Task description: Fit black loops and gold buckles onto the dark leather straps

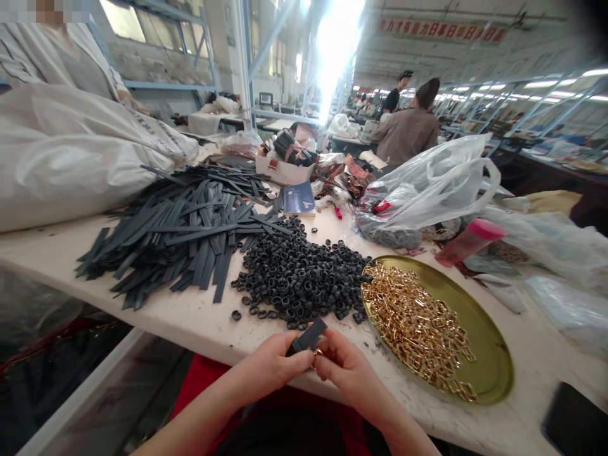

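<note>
In the head view, the left hand's grip (280,356) is clamped on a dark strip (311,335), thumb lying along its near side. The right hand's grip (339,361) is drawn together, thumb and fingertips pinching a small gold buckle (317,358) right beside the strip; whether the buckle is threaded on it cannot be told. Both hands are at the front edge of the counter (185,320), left of the oval brass-coloured tray (489,354).

The strip is flat, matt and charcoal, its end slanting up toward the right; most of its length is hidden by the fingers. The buckle is shiny and mostly covered.

The tray bears a heap of gold rectangular buckles (418,329), pushed toward its left side. Just left of the tray, touching its rim, is a mound of small black loops (304,272); farther left of the tray, long dark strips (190,234) lie crisscrossed. Behind the tray stands a pink-lidded jar (468,244), tilted in view.
</note>
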`<action>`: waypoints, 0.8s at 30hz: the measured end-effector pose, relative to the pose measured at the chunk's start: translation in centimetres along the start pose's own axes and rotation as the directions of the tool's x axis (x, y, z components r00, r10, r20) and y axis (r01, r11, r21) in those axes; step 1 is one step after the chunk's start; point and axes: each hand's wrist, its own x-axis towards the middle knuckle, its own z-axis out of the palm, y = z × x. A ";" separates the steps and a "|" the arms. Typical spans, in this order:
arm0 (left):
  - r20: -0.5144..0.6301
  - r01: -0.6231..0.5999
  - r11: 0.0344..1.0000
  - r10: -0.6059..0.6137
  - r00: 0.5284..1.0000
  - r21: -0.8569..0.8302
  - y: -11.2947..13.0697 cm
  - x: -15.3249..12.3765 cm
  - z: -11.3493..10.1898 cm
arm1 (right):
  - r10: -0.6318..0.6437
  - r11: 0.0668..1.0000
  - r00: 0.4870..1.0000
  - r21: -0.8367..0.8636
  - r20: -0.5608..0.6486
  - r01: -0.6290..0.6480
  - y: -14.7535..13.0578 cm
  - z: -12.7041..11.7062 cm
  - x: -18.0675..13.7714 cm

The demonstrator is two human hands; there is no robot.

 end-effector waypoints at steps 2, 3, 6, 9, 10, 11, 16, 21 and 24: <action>-0.082 0.038 0.999 -0.038 0.996 -0.009 -0.2 -0.5 -0.3 | 0.053 0.988 0.990 0.152 -0.131 -0.033 -0.2 0.0 0.3; -0.119 0.049 0.999 -0.048 0.992 0.013 -0.4 -0.8 -0.4 | 0.092 0.967 0.978 0.251 -0.190 -0.042 -0.2 0.0 0.5; -0.145 0.029 0.989 -0.007 0.989 0.145 -1.2 -1.3 -0.3 | 0.231 0.841 0.946 0.535 -0.228 -0.077 -0.1 0.6 0.9; -0.137 0.008 0.967 0.028 0.990 0.253 -1.6 -1.3 0.3 | 0.335 0.728 0.928 0.669 -0.160 -0.147 0.6 2.0 1.0; -0.140 0.008 0.962 0.031 0.990 0.273 -1.6 -1.2 0.5 | 0.351 0.711 0.925 0.684 -0.145 -0.162 0.9 2.5 1.0; -0.139 0.008 0.960 0.032 0.990 0.281 -1.6 -1.1 0.6 | 0.354 0.713 0.925 0.680 -0.140 -0.170 1.3 2.9 1.0; -0.123 -0.003 0.992 0.018 0.992 0.123 -1.6 -0.7 1.1 | 0.141 0.941 0.933 0.336 -0.331 -0.023 2.3 3.7 0.7; -0.137 0.027 1.000 -0.027 0.990 -0.004 -2.1 -0.7 1.1 | -0.024 0.998 0.946 0.053 -0.325 0.043 2.7 3.3 0.6; -0.084 0.087 0.993 -0.094 0.992 -0.083 -2.2 -0.7 1.2 | 0.047 0.996 0.948 0.083 -0.313 -0.022 2.6 3.3 0.6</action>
